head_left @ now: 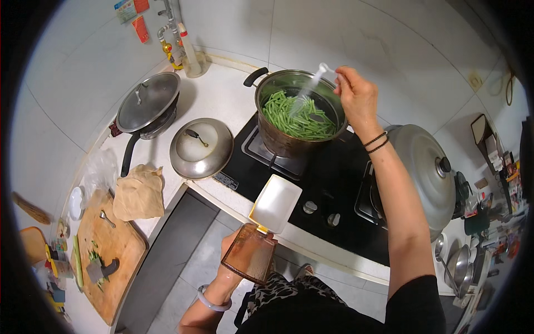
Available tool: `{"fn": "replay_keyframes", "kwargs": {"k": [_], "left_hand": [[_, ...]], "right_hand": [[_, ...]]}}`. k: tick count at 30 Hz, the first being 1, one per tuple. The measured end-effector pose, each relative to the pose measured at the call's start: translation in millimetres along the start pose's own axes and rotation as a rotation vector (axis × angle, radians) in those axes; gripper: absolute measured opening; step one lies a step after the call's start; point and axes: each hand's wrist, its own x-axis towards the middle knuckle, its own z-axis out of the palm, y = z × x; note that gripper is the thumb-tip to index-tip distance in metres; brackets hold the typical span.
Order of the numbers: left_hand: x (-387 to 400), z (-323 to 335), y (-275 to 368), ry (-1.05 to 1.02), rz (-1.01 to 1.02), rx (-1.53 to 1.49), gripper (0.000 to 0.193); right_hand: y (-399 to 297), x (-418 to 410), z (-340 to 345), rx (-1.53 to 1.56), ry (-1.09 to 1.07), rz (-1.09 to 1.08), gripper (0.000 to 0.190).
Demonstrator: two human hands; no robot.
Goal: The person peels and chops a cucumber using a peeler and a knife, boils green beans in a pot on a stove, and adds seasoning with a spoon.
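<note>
My right hand (356, 94) pinches the handle of a small white spoon (323, 67) above the large metal pot (283, 144). A streak of white grains (306, 94) falls from the spoon onto cut green beans (288, 115) in the pot, where some liquid shows at the side. My left hand (229, 254) holds a brown translucent seasoning box (252, 254) near my body; its white lid (277, 203) with a yellow edge stands open. The box's contents cannot be made out.
Left of the black gas stove (325, 179) lie a domed metal lid (202, 148), a covered wok (148, 102), a folded tan cloth (139, 194) and a wooden cutting board (125, 259) with a knife (100, 270). A big lidded pot (421, 175) stands on the right burner.
</note>
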Motion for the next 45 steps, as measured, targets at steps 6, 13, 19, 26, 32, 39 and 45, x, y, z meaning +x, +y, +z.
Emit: {"fn": "replay_keyframes", "kwargs": {"k": [6,13,19,26,32,39,45], "left_hand": [[19.2,0.5,4.3,-0.03,0.009,0.095,0.024],[42.4,57.1,-0.8,-0.256,-0.036,0.136,0.028],[38.4,170.8,-24.9,-0.487,-0.163,0.178,0.031],[45.8,367.0,-89.2,-0.783,-0.143,0.117,0.019],[88.5,556.9,-165.9,-0.74,-0.082,0.242,0.037],[187.0,692.3,-286.5,-0.57,-0.059,0.171,0.045],[324.6,689.7,-312.4,-0.61,-0.023,0.154,0.041]], "right_hand": [[-2.5,8.0,-30.9,-0.269,-0.075,-0.398,0.011],[-116.7,-47.8,-159.4,0.389,-0.543,0.62,0.011],[-85.7,-129.1,-264.6,0.181,-0.447,0.4,0.014],[-77.3,-217.2,-489.4,0.193,0.064,0.745,0.02],[-50.3,-340.6,-632.1,0.118,0.351,0.922,0.017],[-62.4,-488.7,-715.6,0.066,0.736,1.099,0.02],[-92.9,-553.4,-727.8,0.084,0.997,1.316,0.018]]}}
